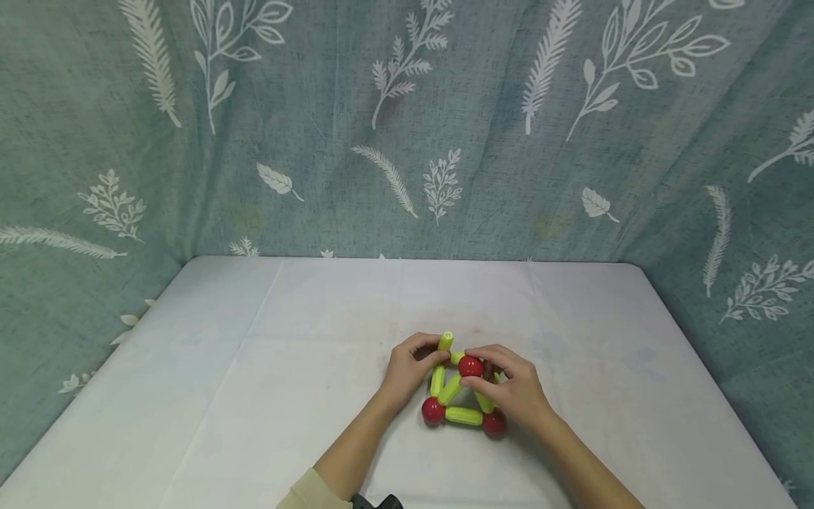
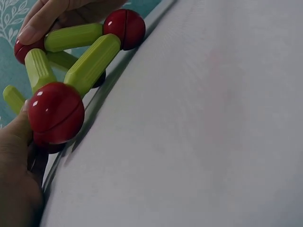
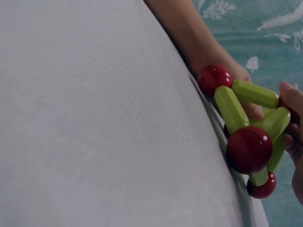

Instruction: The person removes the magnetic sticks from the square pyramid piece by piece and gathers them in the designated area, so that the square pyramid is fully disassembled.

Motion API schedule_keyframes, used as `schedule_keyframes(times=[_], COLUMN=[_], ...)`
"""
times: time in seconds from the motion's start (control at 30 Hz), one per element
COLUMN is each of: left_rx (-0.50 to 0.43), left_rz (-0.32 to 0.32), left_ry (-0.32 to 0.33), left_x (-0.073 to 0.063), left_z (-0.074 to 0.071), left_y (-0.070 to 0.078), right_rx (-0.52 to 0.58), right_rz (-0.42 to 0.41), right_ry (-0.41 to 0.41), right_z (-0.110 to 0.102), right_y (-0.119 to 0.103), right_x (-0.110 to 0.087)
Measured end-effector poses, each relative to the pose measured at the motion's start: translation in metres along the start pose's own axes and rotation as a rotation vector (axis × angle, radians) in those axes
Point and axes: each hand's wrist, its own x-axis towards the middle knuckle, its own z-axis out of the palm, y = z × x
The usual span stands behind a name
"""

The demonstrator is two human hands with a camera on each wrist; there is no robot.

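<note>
So your build (image 1: 451,389), the lime rods and red balls thing, is sitting right of centre in the lower half of the head view, on the white table (image 1: 286,396). Your left hand (image 1: 407,371) is pinching a lime rod (image 1: 448,338) on the build's upper-left side, fingers curling in with just a small gap, and the rod's end is poking up above them. Your right hand (image 1: 514,385) is holding the top ball (image 1: 470,366) between thumb and fingers, spread only about as wide as the ball. Down at the bottom of the build, the left ball (image 1: 434,411) and right ball (image 1: 494,424) are sitting with the front rod (image 1: 463,416) running between them. In the left wrist view the build is filling the upper left; in the right wrist view it's hugging the right side. A leafy cloth (image 1: 331,177) is hanging across the top, and your pale sleeve (image 1: 310,493) is showing at bottom centre-left.
</note>
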Motion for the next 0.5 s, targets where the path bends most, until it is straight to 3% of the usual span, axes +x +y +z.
schedule_keyframes(times=[0.17,0.27,0.37,0.5], left_rx=[0.016,0.0,-0.008,0.035], left_rz=[-0.031,-0.03,-0.014,0.024], left_ry=[0.031,0.061,0.101,0.092], left_x=[0.0,-0.002,-0.01,-0.027], left_z=[-0.001,-0.001,0.0,0.0], left_y=[0.018,0.019,0.02,0.025], right_rx=[-0.035,-0.049,-0.063,-0.061], right_rz=[0.013,0.04,0.077,0.097], right_ry=[0.015,0.029,0.042,0.045], right_z=[-0.001,0.001,0.003,0.004], right_y=[-0.008,0.003,0.018,0.029], right_x=[0.007,0.005,0.002,0.0])
